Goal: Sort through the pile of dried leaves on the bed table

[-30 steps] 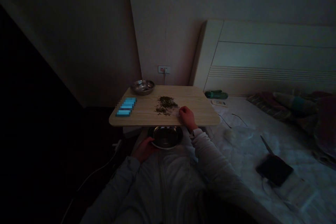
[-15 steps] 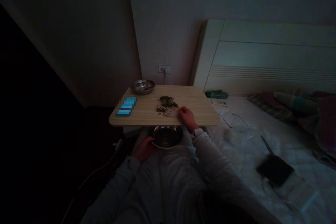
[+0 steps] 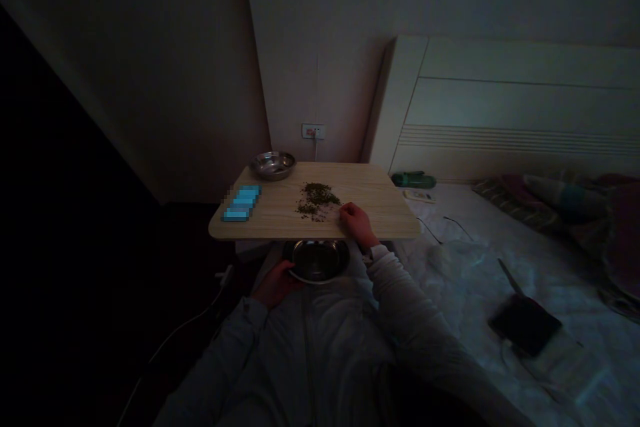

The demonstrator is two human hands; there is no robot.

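A loose pile of small greenish-brown bits (image 3: 319, 195), too small to name, is spread over the middle of the light wooden table (image 3: 377, 181). Some reddish or pinkish bits lie thinly along its near side. My right hand (image 3: 357, 223) rests on the tabletop at the right edge of the pile, fingers curled together; whatever they pinch is hidden. On my lap, just below the table's front edge, sits a metal bowl (image 3: 320, 280). My left hand (image 3: 274, 285) grips its left rim, thumb on the edge and fingers out of sight beneath.
A second metal bowl (image 3: 273, 175) stands at the table's back left corner. Nearer lies a pixelated blue-lit screen (image 3: 242, 203). Right of the table, the bed (image 3: 465, 293) bears a green bottle (image 3: 414, 180), a remote (image 3: 419, 196), glasses and a dark flat object (image 3: 525, 325).
Both hands keep practically the same positions. The pile looks much the same, and the view has shifted very slightly.
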